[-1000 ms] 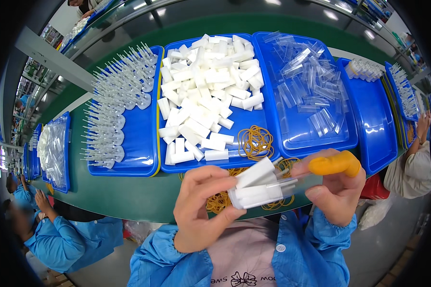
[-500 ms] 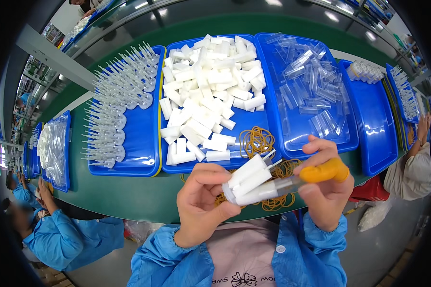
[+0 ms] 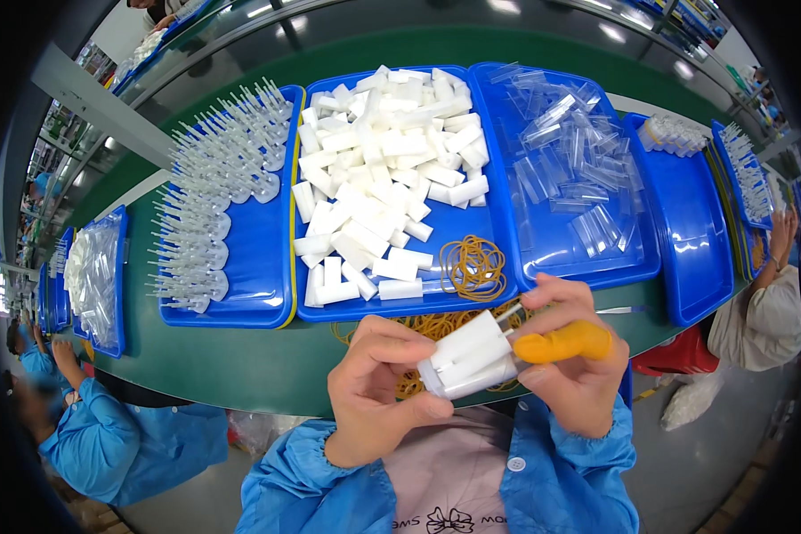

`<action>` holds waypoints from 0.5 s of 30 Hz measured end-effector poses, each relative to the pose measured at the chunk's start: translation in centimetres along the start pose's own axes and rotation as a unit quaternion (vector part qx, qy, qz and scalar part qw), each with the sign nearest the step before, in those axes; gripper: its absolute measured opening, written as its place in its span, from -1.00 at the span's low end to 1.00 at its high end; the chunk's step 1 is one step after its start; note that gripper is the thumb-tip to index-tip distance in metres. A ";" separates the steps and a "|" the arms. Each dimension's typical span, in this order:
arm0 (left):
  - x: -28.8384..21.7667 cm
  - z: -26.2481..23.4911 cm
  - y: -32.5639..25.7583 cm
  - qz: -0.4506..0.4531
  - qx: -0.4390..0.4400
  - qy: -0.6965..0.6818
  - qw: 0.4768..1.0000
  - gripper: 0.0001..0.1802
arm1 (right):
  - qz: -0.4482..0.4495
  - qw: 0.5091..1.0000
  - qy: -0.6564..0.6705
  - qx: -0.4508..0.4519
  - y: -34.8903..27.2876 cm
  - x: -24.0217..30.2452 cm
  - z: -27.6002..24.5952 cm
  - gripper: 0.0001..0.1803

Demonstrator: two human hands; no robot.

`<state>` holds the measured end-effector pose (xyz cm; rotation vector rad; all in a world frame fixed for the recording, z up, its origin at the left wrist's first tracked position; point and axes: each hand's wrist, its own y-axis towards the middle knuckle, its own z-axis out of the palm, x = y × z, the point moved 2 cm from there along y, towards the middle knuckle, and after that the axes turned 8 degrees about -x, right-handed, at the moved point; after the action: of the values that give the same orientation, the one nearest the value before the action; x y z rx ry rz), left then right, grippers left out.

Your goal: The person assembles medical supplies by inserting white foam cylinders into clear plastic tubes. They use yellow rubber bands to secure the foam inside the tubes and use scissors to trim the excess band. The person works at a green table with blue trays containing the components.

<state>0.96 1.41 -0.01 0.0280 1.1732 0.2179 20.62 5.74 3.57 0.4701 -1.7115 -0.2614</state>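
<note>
Across the upper middle of the frame, blue trays sit on the green table point(image 3: 240, 365): the left tray point(image 3: 258, 276) holds rows of clear nozzle pieces, the centre tray point(image 3: 485, 285) a heap of white plastic blocks point(image 3: 383, 169) with a coil of rubber bands point(image 3: 473, 265) at its lower right, and the right tray point(image 3: 632, 258) clear plastic sleeves. At lower centre, the bundle of white blocks point(image 3: 467, 356) has tipped slightly more upright than a moment ago and the hands have drawn closer together. The left hand point(image 3: 378, 387) curls under the bundle, thumb pinching its lower end; the right hand point(image 3: 574, 369), one finger in an orange cot point(image 3: 565, 343), pinches its upper end.
</note>
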 end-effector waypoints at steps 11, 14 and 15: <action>0.3 -1.0 0.9 -0.058 -0.028 -0.065 0.996 -0.55 | -0.048 0.807 -0.585 -0.060 4.1 -6.3 -6.6 -0.79; 0.5 -1.2 0.9 -0.060 -0.029 -0.071 0.995 -0.55 | -0.048 0.809 -0.585 -0.030 3.8 -7.0 -5.5 -0.72; 0.5 -1.2 1.0 -0.057 -0.029 -0.072 0.995 -0.55 | -0.042 0.837 -0.545 -0.040 3.7 -7.1 -5.4 -0.70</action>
<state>-0.07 2.36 -0.79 -0.0727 1.0202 0.1463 26.30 12.71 -0.05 0.3390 -2.7783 -0.7689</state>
